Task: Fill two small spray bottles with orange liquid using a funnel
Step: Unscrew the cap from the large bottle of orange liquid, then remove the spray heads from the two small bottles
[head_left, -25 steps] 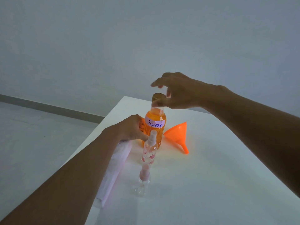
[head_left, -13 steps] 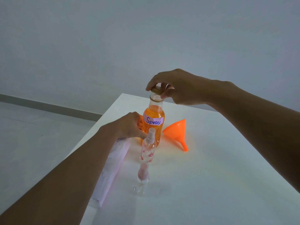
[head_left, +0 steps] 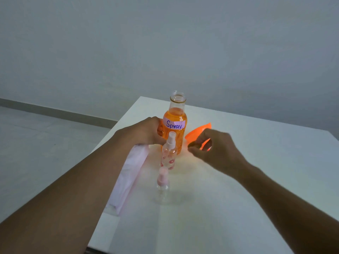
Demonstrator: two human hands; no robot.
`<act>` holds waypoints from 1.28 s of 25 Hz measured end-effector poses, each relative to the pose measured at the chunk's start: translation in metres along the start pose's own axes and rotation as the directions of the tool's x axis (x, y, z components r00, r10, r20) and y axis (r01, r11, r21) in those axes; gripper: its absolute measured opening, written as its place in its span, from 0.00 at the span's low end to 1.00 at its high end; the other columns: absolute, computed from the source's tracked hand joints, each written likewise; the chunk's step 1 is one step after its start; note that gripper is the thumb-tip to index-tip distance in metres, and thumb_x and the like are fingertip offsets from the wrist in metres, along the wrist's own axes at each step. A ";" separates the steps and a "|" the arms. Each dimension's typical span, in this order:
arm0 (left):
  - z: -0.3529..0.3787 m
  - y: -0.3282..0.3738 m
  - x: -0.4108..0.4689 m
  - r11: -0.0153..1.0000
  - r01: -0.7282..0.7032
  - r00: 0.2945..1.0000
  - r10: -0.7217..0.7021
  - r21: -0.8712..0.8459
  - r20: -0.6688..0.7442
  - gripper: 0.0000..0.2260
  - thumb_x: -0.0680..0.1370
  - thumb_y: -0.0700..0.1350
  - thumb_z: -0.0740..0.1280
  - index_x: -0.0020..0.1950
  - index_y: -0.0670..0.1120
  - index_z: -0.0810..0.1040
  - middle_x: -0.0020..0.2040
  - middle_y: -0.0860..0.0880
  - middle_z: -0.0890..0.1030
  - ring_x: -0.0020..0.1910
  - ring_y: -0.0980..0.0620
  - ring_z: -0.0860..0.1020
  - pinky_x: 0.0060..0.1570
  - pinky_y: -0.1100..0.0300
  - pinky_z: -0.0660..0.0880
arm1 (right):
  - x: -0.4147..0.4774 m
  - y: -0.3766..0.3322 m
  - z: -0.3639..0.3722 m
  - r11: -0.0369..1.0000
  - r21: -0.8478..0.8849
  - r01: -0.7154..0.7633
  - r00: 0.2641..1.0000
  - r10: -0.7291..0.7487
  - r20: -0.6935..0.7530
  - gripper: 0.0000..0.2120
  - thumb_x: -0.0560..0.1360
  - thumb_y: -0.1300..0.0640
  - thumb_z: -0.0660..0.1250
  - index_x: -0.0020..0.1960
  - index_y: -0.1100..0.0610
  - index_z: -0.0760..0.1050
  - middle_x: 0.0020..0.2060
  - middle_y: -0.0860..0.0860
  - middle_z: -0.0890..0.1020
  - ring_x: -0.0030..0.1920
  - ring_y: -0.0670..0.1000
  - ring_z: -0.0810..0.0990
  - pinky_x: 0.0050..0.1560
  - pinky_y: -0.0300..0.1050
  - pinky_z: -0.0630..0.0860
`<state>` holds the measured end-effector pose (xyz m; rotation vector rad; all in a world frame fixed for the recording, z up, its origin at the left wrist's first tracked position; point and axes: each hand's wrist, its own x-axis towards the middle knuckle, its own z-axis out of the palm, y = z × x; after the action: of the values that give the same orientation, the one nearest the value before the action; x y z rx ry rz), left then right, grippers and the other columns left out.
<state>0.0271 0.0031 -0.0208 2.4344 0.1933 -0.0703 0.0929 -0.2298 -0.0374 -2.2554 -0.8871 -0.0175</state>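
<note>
Left hand (head_left: 146,132) wraps orange bottle (head_left: 175,125) | right hand (head_left: 218,149) pinches dark cap (head_left: 194,144)

Two forearms and two hands are all that shows of the person. Both arms are bare along their whole visible length: no sleeve or cuff shows anywhere before they leave the frame at the bottom corners. The left hand (head_left: 145,132) wears no glove, ring or bracelet, and its wrist carries no watch or band. The right hand (head_left: 218,149) is likewise uncovered, with a plain wrist behind the fingers (head_left: 194,146). Dim light and some blur leave the fingernails and any fine marks on the arms too unclear to tell.
</note>
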 end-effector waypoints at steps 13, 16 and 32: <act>-0.004 -0.009 -0.015 0.991 0.072 0.997 -0.074 0.110 0.011 0.04 0.74 0.53 0.72 0.43 0.56 0.79 0.46 0.57 0.83 0.47 0.57 0.79 0.48 0.61 0.73 | -0.032 0.016 0.039 0.988 -0.130 -0.079 0.997 0.082 0.014 0.08 0.80 0.53 0.68 0.57 0.52 0.81 0.53 0.49 0.85 0.46 0.51 0.82 0.47 0.45 0.79; -0.005 -0.016 -0.040 0.995 0.073 0.997 -0.073 0.071 -0.004 0.10 0.73 0.42 0.69 0.47 0.57 0.82 0.50 0.58 0.84 0.53 0.60 0.79 0.54 0.63 0.74 | -0.043 0.009 0.032 0.989 -0.115 -0.095 0.995 0.092 -0.033 0.12 0.81 0.51 0.67 0.63 0.53 0.79 0.60 0.51 0.84 0.51 0.53 0.83 0.52 0.47 0.81; 0.019 0.026 -0.070 0.995 -0.031 0.979 0.050 0.098 -0.198 0.17 0.62 0.58 0.78 0.48 0.56 0.83 0.46 0.59 0.84 0.49 0.59 0.80 0.52 0.51 0.78 | -0.027 -0.057 -0.009 0.946 0.323 0.002 1.000 -0.007 0.013 0.13 0.71 0.49 0.80 0.52 0.54 0.86 0.45 0.46 0.87 0.42 0.43 0.85 0.41 0.31 0.77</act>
<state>-0.0377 -0.0367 -0.0115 2.5376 0.2349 0.1892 0.0395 -0.2218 -0.0025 -1.9485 -0.8361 0.1333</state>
